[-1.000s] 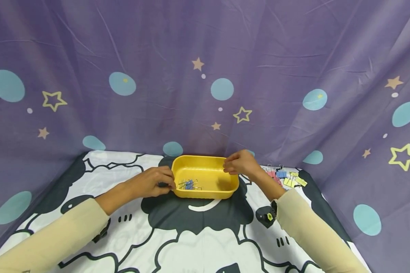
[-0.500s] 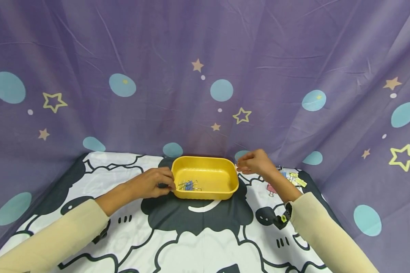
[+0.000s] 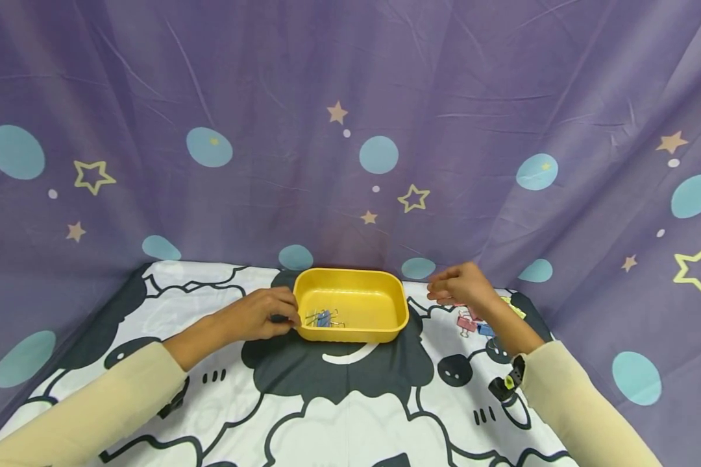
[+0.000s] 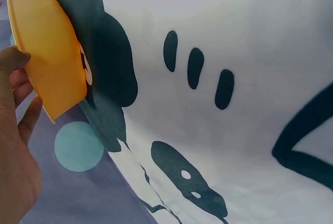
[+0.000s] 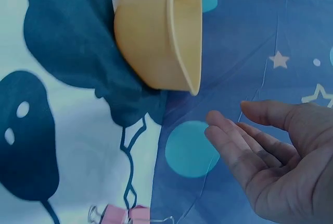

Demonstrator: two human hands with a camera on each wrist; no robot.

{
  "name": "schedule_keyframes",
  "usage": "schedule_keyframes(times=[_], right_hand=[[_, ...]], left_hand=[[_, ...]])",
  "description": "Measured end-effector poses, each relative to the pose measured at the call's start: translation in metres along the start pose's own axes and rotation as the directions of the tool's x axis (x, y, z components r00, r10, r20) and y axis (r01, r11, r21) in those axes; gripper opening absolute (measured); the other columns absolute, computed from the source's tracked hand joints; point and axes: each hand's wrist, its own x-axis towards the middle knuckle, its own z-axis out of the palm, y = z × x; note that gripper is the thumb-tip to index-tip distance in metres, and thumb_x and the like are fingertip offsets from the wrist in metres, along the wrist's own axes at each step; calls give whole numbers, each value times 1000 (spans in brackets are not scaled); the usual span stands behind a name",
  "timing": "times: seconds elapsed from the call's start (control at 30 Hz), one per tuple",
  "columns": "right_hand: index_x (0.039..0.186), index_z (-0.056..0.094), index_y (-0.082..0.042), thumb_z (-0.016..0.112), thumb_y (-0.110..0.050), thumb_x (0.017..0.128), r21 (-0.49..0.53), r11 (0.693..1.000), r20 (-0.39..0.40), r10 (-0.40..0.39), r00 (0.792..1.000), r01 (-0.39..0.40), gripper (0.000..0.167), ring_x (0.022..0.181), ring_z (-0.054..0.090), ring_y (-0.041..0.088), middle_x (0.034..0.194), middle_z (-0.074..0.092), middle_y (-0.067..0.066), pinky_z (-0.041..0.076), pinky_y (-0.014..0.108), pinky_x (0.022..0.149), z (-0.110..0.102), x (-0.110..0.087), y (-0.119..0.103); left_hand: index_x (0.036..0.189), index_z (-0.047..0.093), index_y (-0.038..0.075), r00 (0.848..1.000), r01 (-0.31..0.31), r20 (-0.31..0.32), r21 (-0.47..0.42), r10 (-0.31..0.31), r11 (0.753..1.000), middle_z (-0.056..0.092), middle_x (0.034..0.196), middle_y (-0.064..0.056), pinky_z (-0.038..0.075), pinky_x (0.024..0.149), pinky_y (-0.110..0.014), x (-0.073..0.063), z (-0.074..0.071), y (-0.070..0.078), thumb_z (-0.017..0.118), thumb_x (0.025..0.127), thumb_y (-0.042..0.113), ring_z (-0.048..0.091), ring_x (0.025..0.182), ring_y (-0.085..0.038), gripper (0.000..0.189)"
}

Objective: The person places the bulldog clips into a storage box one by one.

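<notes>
A yellow plastic tray (image 3: 359, 334) stands at the far side of the table in the head view, with blue binder clips (image 3: 324, 318) in its left end. My left hand (image 3: 269, 314) holds the tray's left edge, its thumb and fingertips at the rim in the left wrist view. Right of the tray, my right hand (image 3: 458, 285) hovers with relaxed fingers and nothing in it. Close below it lie a pink binder clip (image 3: 466, 323) and a blue binder clip (image 3: 486, 330). More clips are partly hidden by the right hand and wrist.
Yellow binder clips (image 3: 515, 308) lie by the table's far right corner, behind the right wrist. A white and dark patterned cloth (image 3: 304, 428) covers the table. A purple curtain (image 3: 269, 130) hangs right behind the tray.
My right hand has moved from over the tray's right end out to the right, toward the loose clips. The left hand and the tray have stayed put.
</notes>
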Motion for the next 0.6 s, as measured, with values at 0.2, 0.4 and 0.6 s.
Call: schedule_keyframes(times=[0.2,0.4,0.6], right_hand=[[137,67,21,71,-4,107,29,999,0,22,1000,-22,39,93,86,16,112,86,20,70,34,85,-10,-4,12],[135,66,23,68,-5,108,43,998,-10,52,999,-51,39,85,84,9,102,86,11,70,30,81,-21,-10,25],[128,72,21,71,-3,105,38,996,-28,82,996,-81,34,82,85,12,94,87,8,71,34,80,-31,-17,40]], left_hand=[[98,87,14,1000,0,1,-7,0,1000,78,101,7,62,85,-33,0,0,0,92,85,-4,66,97,-9,23],[98,87,15,1000,1,1,-14,-1,1000,78,101,7,62,85,-33,0,0,0,92,83,-4,66,97,-9,25],[98,87,14,1000,6,2,-15,-6,1000,78,101,6,62,85,-33,0,0,0,92,83,-5,66,97,-9,25]])
